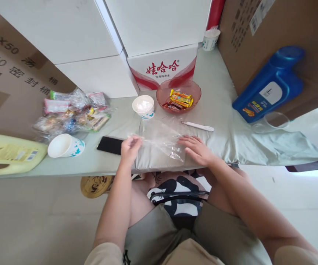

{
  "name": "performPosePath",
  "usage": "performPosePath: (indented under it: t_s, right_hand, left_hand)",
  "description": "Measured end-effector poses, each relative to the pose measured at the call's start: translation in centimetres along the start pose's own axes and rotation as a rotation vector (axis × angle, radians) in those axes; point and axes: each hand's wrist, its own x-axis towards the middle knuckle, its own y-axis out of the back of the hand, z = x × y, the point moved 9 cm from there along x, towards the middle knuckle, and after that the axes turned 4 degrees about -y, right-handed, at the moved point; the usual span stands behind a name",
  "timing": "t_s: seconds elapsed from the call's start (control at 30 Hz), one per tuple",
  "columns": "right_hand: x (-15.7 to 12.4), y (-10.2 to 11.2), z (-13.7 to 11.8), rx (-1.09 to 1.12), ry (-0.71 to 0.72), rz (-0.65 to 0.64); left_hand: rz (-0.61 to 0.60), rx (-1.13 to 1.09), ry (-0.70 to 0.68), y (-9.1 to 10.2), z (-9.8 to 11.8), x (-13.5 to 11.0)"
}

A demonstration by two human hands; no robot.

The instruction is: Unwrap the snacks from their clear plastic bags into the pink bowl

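A clear plastic bag point(163, 138) lies flat on the cloth-covered table in front of me. My left hand point(131, 147) pinches its left edge between thumb and fingers. On the bag's right side rests my right hand point(196, 149), fingers stretched out and palm down. Just beyond the bag are a paper cup point(144, 112) with clear plastic in it, a pink glass bowl point(163, 94) with wrapped snacks, and a white-handled tool point(199, 126) whose kind I cannot make out. A black phone point(109, 145) lies close to my left hand.
At left are a pile of small bagged snacks point(73, 114), a tilted paper cup point(65, 146) and a yellow jug point(12, 152). A blue bottle point(271, 84) leans at right beside a clear plastic cup point(276, 121). Cardboard boxes point(230, 44) and a white carton point(163, 66) border the table.
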Motion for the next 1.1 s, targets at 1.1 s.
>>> performPosePath:
  t_s: [1.1]
  right_hand:
    - [-0.1, 3.0, 1.6, 0.521, -0.334, 0.498]
  left_hand:
    - [-0.22, -0.027, 0.183, -0.7, -1.9, -1.0]
